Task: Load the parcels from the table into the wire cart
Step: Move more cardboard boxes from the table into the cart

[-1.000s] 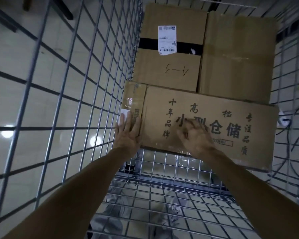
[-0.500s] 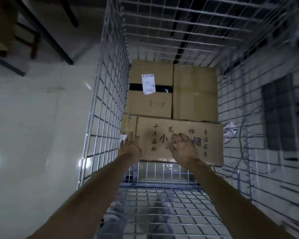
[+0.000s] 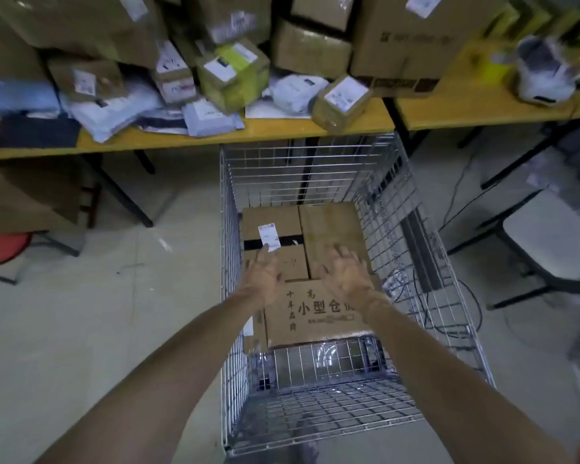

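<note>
The wire cart (image 3: 426,249) stands on the floor in front of the yellow table (image 3: 215,135). Inside it lie three cardboard boxes: one with a white label and black tape (image 3: 272,226) at the far left, a plain one (image 3: 332,226) beside it, and a printed box (image 3: 312,316) nearer to me. My left hand (image 3: 263,276) and my right hand (image 3: 344,274) hover above the boxes with fingers spread, holding nothing. Many parcels are heaped on the table, among them a small labelled box (image 3: 342,102) at its front edge.
A red stool (image 3: 0,249) stands at the left and a white chair (image 3: 549,239) at the right. A second yellow table (image 3: 482,108) carries a white appliance (image 3: 543,75). Cables run over the floor to the right of the cart.
My hands have come off the printed box and lifted above it, fingers apart. My view has pulled back and up, so the whole cart and the table now show.
</note>
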